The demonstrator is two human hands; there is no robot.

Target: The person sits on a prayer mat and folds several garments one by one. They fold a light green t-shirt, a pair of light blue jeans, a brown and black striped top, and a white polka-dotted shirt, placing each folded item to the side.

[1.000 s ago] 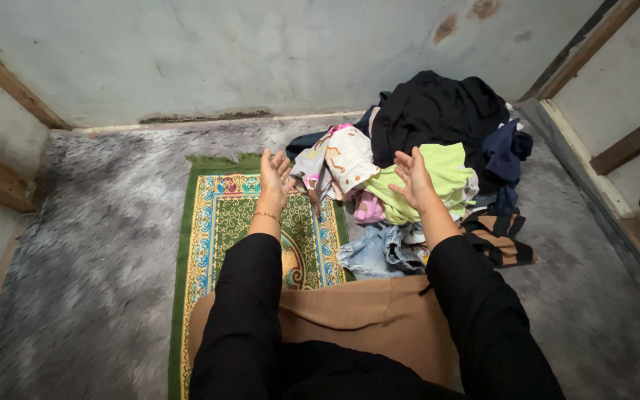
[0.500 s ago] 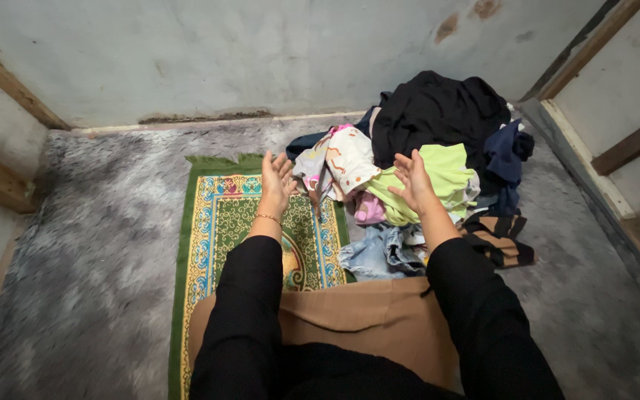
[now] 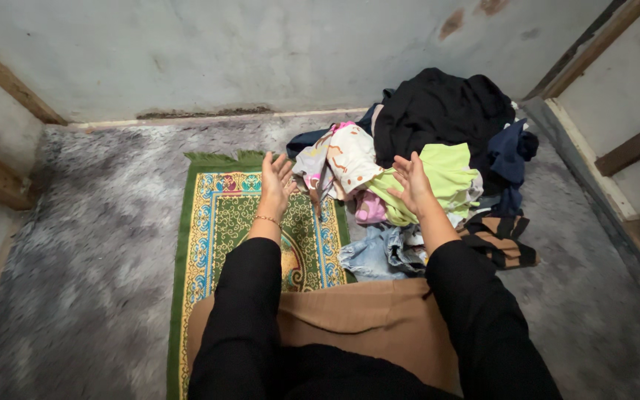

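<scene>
Almost nothing is changed from the earlier frames: both hands are kept raised, palms up, and only a slight tilt of the view is noted. Left hand (image 3: 275, 178) is held open, fingers loosely spread, gripping nothing, above the far end of the green patterned mat (image 3: 209, 230). Right hand (image 3: 411, 181) is likewise open and empty, poised just over the near edge of the clothes pile (image 3: 424, 155). Directly beyond and under the right palm, a lime-green garment (image 3: 450, 172) is seen, draped with its length running left to right. Between the two hands a white printed cloth (image 3: 346, 154) is noted, a little nearer the left. A denim piece (image 3: 375, 253) lies closer in, beside the tan cloth (image 3: 364, 311) spread over the lap. Black garments (image 3: 442, 107) top the pile at the far side, on the grey shaggy carpet (image 3: 98, 222).
</scene>
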